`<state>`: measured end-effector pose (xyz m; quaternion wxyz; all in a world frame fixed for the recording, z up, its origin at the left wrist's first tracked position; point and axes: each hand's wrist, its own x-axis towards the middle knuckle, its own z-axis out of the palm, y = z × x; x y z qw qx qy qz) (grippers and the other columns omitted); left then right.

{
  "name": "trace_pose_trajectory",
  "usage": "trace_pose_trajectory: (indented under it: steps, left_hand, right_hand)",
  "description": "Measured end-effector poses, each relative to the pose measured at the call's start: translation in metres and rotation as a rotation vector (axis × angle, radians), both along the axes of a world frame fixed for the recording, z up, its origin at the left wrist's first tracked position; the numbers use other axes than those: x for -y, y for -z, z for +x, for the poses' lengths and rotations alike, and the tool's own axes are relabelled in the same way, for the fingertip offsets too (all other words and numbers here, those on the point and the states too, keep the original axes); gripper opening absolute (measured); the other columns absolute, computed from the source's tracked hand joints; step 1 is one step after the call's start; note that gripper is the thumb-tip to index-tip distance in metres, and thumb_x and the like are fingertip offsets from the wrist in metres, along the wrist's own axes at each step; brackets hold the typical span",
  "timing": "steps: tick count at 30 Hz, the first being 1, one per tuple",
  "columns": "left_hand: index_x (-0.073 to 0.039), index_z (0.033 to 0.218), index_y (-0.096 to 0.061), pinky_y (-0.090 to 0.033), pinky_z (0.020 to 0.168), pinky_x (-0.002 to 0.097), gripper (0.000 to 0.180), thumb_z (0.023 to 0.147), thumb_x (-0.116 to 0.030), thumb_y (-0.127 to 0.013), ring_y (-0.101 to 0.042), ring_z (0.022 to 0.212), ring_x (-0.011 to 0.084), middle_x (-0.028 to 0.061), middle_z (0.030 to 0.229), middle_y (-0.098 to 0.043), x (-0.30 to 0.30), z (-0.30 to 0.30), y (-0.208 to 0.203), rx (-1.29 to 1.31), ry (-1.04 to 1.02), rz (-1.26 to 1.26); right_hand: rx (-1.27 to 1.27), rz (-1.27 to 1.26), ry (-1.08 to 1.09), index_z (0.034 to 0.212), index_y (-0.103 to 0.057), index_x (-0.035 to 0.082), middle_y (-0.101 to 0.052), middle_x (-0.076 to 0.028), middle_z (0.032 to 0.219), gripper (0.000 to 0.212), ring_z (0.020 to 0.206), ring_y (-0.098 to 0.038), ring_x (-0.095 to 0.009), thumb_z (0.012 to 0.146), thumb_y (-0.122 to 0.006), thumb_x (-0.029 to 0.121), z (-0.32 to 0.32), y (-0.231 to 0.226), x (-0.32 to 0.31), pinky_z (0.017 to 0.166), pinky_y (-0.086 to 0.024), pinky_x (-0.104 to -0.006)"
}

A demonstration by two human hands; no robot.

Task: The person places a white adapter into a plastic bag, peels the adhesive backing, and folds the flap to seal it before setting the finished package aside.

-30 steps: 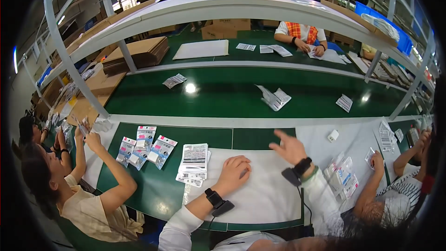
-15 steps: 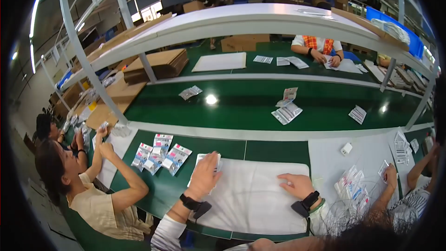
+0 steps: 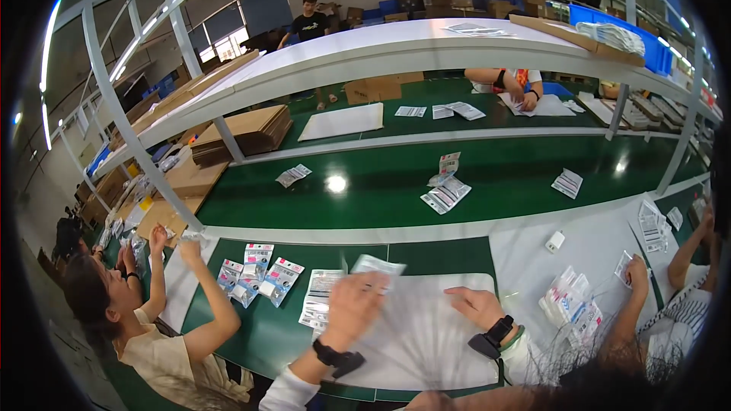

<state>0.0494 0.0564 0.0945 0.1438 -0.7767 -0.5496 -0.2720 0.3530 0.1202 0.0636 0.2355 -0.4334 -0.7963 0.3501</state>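
Observation:
A small printed packet [image 3: 381,265] is in the fingers of my left hand [image 3: 355,310], above the left part of a white mat [image 3: 434,335]; motion blurs it. Beside that hand, at the mat's left edge, several flat printed packets [image 3: 318,295] lie on the green table. Over the mat's right side my right hand [image 3: 476,307] is open, its index finger stretched toward the left and nothing visible in it. To the left lies a group of filled blister-like pouches [image 3: 280,281] with pink and blue print, holding white items.
A white plug adapter [image 3: 555,241] and a pile of pouches [image 3: 571,304] lie on the right-hand sheet, near a co-worker's hand [image 3: 636,270]. Another co-worker [image 3: 164,320] sits at left. Ahead, loose packets [image 3: 445,192] lie on a green belt under a white shelf [image 3: 396,44].
My left hand has picked up a packet from the mat's left edge and moved right with it, uncovering the packets there. My right hand stays over the mat, its fingers slightly more drawn in.

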Motion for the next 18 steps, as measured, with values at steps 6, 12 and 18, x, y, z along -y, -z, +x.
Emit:
trace_pose_trajectory:
  steps: [6,12,18]
  left_hand:
    - [-0.018,0.134,-0.058,-0.047,0.093,0.0426,0.047,0.089,-0.031,-0.065,-0.055,0.118,0.0261,0.0053,0.127,-0.059,-0.016,0.087,0.049,0.028,0.270,-0.195]
    - [-0.020,0.137,-0.054,-0.047,0.095,0.0439,0.048,0.092,-0.031,-0.061,-0.054,0.122,0.0249,0.0038,0.133,-0.057,-0.010,0.082,0.061,0.074,0.322,-0.249]
    - [-0.018,0.135,-0.055,-0.045,0.099,0.0486,0.043,0.092,-0.024,-0.057,-0.052,0.127,0.0244,0.0049,0.139,-0.053,-0.004,0.038,0.047,-0.295,0.111,-0.299]
  right_hand:
    - [-0.209,0.099,0.035,0.101,-0.068,0.012,-0.068,-0.012,0.073,0.029,0.067,-0.067,-0.032,0.092,-0.063,0.039,0.002,0.030,-0.002,0.061,-0.050,-0.0424]
    - [0.130,0.242,0.170,0.083,-0.060,0.008,-0.064,-0.012,0.064,0.029,0.061,-0.064,-0.035,0.092,-0.061,0.035,-0.007,0.032,0.002,0.056,-0.048,-0.0467]
    - [0.018,0.199,0.270,0.083,-0.059,0.008,-0.064,-0.011,0.065,0.028,0.062,-0.064,-0.035,0.092,-0.061,0.034,-0.002,0.027,0.003,0.056,-0.048,-0.0467]
